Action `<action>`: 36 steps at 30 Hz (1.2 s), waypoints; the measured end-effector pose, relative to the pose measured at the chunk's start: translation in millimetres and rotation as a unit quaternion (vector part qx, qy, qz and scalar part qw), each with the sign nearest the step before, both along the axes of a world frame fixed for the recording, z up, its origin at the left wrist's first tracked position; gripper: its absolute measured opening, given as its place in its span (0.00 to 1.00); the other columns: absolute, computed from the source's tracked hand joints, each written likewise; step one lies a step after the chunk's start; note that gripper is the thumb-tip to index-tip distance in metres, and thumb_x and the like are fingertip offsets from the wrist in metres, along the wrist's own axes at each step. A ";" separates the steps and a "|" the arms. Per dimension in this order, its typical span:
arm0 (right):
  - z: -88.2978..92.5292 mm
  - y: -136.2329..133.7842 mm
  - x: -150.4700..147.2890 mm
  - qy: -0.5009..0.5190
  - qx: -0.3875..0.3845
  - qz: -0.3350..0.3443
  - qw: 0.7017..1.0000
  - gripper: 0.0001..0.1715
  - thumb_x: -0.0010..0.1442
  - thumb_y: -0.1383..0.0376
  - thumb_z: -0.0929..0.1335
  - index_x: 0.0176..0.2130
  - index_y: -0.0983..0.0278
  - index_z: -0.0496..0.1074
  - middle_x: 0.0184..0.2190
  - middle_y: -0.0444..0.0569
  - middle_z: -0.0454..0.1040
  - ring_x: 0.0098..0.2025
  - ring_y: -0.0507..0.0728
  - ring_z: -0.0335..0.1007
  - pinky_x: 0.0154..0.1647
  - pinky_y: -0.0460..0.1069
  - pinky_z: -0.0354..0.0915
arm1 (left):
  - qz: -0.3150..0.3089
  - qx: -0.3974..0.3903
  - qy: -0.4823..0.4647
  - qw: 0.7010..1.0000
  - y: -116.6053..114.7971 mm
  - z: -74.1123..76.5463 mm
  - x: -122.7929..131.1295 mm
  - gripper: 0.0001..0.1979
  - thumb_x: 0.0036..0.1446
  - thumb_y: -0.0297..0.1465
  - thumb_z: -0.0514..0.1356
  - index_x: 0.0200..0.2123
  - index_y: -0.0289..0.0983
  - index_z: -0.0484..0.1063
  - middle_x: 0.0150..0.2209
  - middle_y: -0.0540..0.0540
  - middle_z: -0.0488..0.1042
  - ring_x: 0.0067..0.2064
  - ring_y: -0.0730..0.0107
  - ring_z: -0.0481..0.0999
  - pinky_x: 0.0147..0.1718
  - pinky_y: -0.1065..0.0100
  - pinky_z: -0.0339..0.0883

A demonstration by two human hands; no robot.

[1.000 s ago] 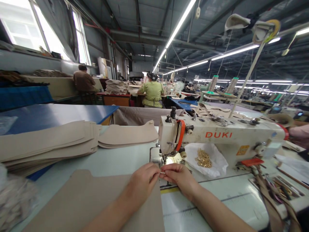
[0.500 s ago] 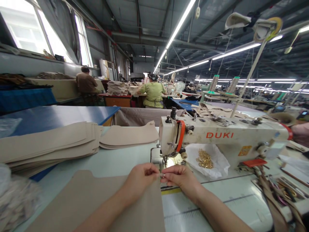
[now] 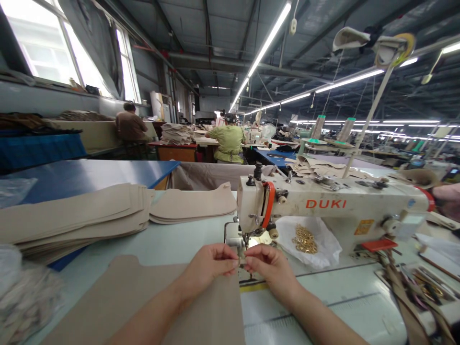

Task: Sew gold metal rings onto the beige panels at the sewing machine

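My left hand and my right hand meet in front of the needle of a white DUKI sewing machine. Both are closed in a pinch on one small metal piece held between their fingertips; it is too small to name exactly. My left forearm lies over a flat beige cut panel on the table. A white bag holding several small gold metal parts sits under the machine arm, right of my hands.
Stacks of beige cut panels lie at the left, another stack behind. Straps and tools crowd the right edge. A crumpled plastic bag is at near left. Two people sit at far tables.
My two hands have stayed together and shifted slightly up toward the needle, still pinching the small piece. The view has tilted a little.
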State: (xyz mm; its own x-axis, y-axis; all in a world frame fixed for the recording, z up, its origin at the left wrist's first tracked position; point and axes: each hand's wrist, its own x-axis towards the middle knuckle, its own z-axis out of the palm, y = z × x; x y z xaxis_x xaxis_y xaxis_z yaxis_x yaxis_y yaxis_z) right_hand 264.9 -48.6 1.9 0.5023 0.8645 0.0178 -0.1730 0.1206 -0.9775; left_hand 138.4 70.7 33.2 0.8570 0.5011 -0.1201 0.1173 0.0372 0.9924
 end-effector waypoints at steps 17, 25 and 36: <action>-1.6 10.3 -5.1 0.050 -0.012 0.009 0.999 0.21 0.36 0.54 0.77 0.25 0.65 0.73 0.20 0.44 0.73 0.23 0.51 0.69 0.29 0.47 0.64 | 0.023 -0.160 0.024 0.987 -6.3 -2.1 -1.4 0.12 0.41 0.30 0.66 0.33 0.35 0.71 0.29 0.48 0.76 0.32 0.71 0.76 0.37 0.69 0.67; -0.9 7.4 -7.9 0.037 -0.004 0.031 0.999 0.20 0.37 0.54 0.77 0.25 0.65 0.72 0.20 0.43 0.73 0.25 0.52 0.69 0.31 0.47 0.65 | -0.027 -0.104 0.008 0.994 -9.1 -0.7 0.0 0.11 0.39 0.33 0.67 0.26 0.34 0.70 0.25 0.51 0.73 0.30 0.72 0.72 0.34 0.69 0.64; 1.4 4.1 -10.7 -0.014 0.018 0.056 0.998 0.20 0.43 0.51 0.73 0.26 0.63 0.69 0.20 0.41 0.70 0.25 0.51 0.66 0.30 0.47 0.61 | -0.001 -0.067 0.001 0.998 -12.0 -0.2 1.5 0.08 0.38 0.30 0.63 0.24 0.36 0.66 0.21 0.54 0.67 0.25 0.73 0.68 0.29 0.69 0.61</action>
